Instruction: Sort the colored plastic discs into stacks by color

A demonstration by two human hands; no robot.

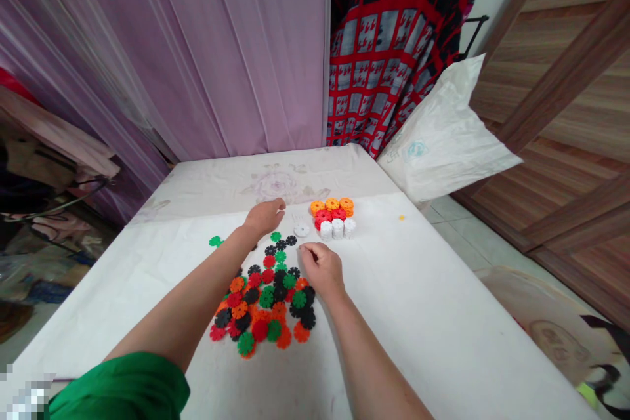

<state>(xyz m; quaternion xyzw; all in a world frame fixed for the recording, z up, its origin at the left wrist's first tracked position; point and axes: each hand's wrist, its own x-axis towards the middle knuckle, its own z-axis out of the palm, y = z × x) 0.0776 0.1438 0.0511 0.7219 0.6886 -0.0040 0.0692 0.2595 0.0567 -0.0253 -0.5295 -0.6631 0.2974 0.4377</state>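
Over the far middle of the table, my left hand (pixel 266 216) reaches out with its fingers partly bent; what it holds, if anything, is too small to make out. Just in front of the white discs (pixel 301 230), my right hand (pixel 322 267) is curled, its thumb and index finger together, and any small thing between them is hidden. A loose pile of green, black, red and orange notched discs (pixel 267 296) lies between my forearms. Behind my right hand stand stacks of white discs (pixel 337 229), red discs (pixel 323 218) and orange discs (pixel 332 204).
The discs lie on a table with a white cover (pixel 418 302). A tiny yellow piece (pixel 402 217) is at the right. Beyond the table hang a purple curtain (pixel 246 52) and a red-and-black cloth (pixel 374 65). A white sack (pixel 433 138) stands by the right far corner.
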